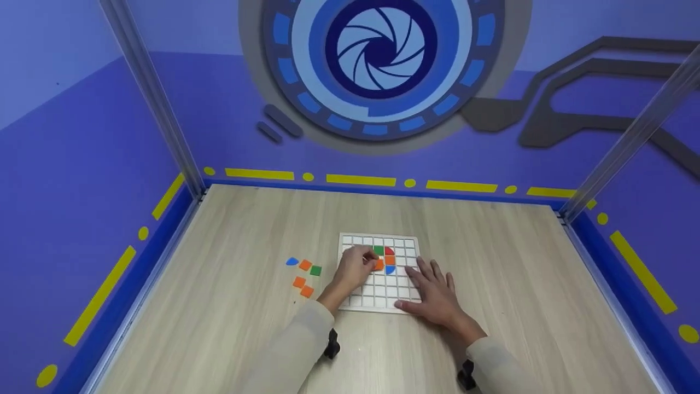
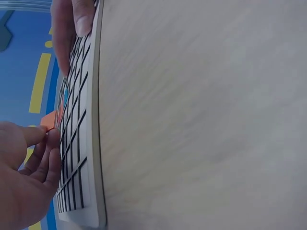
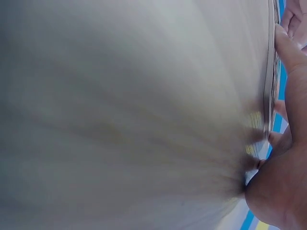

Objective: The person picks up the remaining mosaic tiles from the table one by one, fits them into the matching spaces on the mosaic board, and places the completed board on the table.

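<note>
A white grid board [image 1: 377, 301] with square cells lies on the table. My left hand [image 1: 354, 269] is over its left half and pinches an orange square tile [image 1: 378, 265] between thumb and fingers; in the left wrist view that tile [image 2: 48, 120] is tilted up from the board. Beside it on the board sit a green square tile [image 1: 378, 250], a red rounded tile [image 1: 389, 251], another orange square tile [image 1: 390, 260] and a blue rounded tile [image 1: 390, 269]. With fingers spread, my right hand [image 1: 437, 295] rests on the board's right edge.
Left of the board lie loose pieces on the wooden table [image 1: 246, 235]: a blue rounded tile [image 1: 292, 261], a green square tile [image 1: 316, 270] and several orange square tiles [image 1: 299, 282]. Blue panels with metal corner posts [image 1: 158, 109] enclose the table at the back and sides.
</note>
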Available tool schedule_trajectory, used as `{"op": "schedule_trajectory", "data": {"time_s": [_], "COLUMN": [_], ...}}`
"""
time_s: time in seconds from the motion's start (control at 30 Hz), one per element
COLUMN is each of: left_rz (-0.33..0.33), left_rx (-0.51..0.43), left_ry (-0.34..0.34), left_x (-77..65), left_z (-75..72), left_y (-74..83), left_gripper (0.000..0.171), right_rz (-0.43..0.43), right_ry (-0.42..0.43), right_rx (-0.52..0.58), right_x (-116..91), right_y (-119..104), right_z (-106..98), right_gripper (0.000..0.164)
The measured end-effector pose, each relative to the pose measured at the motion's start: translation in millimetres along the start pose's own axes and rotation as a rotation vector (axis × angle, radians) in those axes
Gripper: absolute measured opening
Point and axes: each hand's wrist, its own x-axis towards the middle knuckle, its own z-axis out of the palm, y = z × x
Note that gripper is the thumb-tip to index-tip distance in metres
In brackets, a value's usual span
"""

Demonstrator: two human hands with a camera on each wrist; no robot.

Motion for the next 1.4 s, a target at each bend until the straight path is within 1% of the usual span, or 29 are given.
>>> {"op": "schedule_trajectory", "data": {"time_s": [0.1,0.27,0.37,0.53,0.7,0.9,1.13,1.4], "left_rz": [-0.016,-0.032,-0.039,-0.039,-0.046,-0.023,-0.031,-0.041], "left_rx": [0.018,0.023,0.025,0.038,0.04,0.059,0.029,0.031], "left_ry": [-0.013,-0.055,-0.067,-0.063,-0.072,-0.068,-0.067,-0.064], "left_x": [-0.3,0.6,0.6,-0.1,-2.1,-3.0,-3.2,-3.0], "left_z": [2.7,5.3,7.0,8.0,8.9,8.8,8.8,7.7], "left_y": [-0.2,2.0,2.8,1.7,-0.9,-3.3,-1.9,-2.9], "left_gripper": [0.01,0.009,0.008,0.007,0.006,0.007,0.005,0.005], "right_rz": [0.009,0.018,0.02,0.017,0.011,0.006,0.019,0.023], "right_ry": [-0.024,-0.038,-0.042,-0.038,-0.034,-0.007,-0.038,-0.036], "right_rx": [-0.003,-0.011,-0.015,-0.017,-0.026,0.003,-0.002,0.001], "right_x": [0.4,-0.7,-1.7,-1.0,-0.8,-1.6,-0.8,0.4], "right_y": [-0.8,0.4,1.4,1.1,1.0,1.3,1.4,0.1], "right_z": [0.1,-2.4,-2.9,-2.4,-1.1,-0.5,-1.7,-0.6], "right_gripper": [0.104,0.105,0.105,0.105,0.105,0.103,0.104,0.105]}}
